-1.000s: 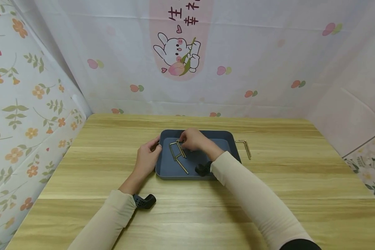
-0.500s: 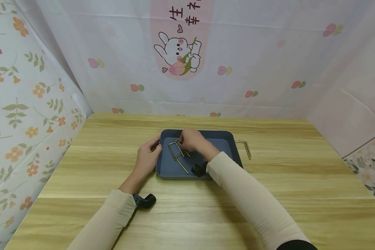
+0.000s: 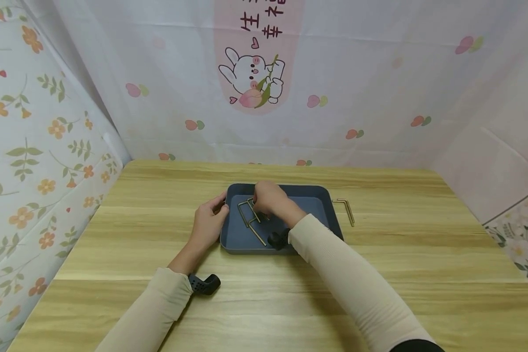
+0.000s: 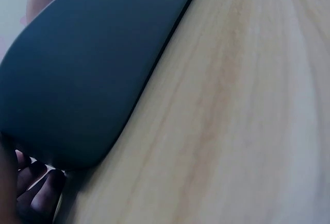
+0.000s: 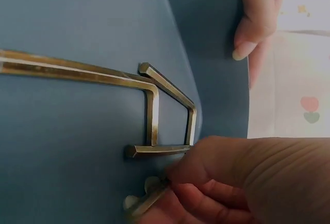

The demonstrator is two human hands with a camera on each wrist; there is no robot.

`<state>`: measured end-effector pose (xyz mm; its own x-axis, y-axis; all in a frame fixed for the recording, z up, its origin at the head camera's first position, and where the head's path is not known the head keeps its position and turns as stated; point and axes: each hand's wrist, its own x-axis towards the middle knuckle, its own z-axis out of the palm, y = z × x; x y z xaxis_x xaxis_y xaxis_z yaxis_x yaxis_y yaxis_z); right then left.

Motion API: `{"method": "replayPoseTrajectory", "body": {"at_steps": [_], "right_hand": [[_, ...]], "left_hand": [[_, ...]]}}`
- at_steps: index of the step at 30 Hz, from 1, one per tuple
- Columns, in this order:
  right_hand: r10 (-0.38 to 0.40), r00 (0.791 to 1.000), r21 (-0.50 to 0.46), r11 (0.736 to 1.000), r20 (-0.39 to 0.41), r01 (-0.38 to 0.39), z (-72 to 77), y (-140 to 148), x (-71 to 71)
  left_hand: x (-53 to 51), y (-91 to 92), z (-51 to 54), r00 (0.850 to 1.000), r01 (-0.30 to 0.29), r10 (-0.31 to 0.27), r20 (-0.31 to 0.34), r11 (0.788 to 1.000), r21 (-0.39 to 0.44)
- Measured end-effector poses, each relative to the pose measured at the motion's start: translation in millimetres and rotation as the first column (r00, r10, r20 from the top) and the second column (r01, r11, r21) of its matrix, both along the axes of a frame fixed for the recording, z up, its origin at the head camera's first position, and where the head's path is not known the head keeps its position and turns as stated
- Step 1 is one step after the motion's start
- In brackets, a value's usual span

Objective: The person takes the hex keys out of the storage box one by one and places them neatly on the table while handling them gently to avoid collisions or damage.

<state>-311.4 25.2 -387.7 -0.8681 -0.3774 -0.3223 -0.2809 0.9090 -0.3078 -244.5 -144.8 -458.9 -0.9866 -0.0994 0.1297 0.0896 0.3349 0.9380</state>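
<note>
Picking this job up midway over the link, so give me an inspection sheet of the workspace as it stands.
Surface: wood-grain table, with a blue-grey tray standing on it.
Job's things: at least three brass-coloured hex keys lie inside the tray; what looks like a nested pair of keys lies on the table to its right.
Clutter: nothing seen.
Left hand: grips the tray's left wall, thumb over the rim.
Right hand: inside the tray, pinching a brass-coloured piece, mostly hidden.
Cables: nothing seen.
Surroundings: rabbit-print cloth behind, flowered cloth at left.
</note>
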Motion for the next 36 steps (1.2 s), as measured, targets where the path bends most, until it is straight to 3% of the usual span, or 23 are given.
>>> {"method": "replayPoseTrajectory", "body": {"at_steps": [8, 15, 19, 26, 33, 36], "right_hand": [[-0.024, 1.0, -0.054, 0.998, 0.02, 0.025, 2.0, 9, 4.1], [-0.017, 0.999, -0.173, 0.985, -0.042, 0.009, 14.1, 31, 11.6], [-0.021, 0.999, -0.252, 0.968, -0.047, 0.009, 20.0, 41, 18.4], [-0.095, 0.995, -0.399, 0.913, -0.009, 0.084, 20.9, 60, 27.9], [-0.076, 0.978, -0.409, 0.912, -0.192, -0.01, 13.6, 78, 34.8], [-0.068, 0.974, -0.421, 0.907, -0.217, -0.031, 11.2, 85, 36.3]], "left_hand": [[-0.5, -0.9, -1.2, 1.0, -0.007, 0.007, 0.007, 1.0, -0.002], [-1.6, -0.7, -1.1, 1.0, -0.027, 0.027, 0.002, 0.999, -0.017], [-0.3, 0.4, 0.7, 1.0, -0.026, 0.026, 0.005, 1.0, -0.011], [-0.7, 0.1, 0.1, 1.0, -0.017, 0.017, 0.007, 1.0, -0.008], [-0.5, -1.5, -0.8, 0.999, -0.026, 0.026, 0.019, 1.0, -0.017], [-0.7, -1.0, -0.4, 1.0, -0.022, 0.022, 0.018, 1.0, -0.001]]}}
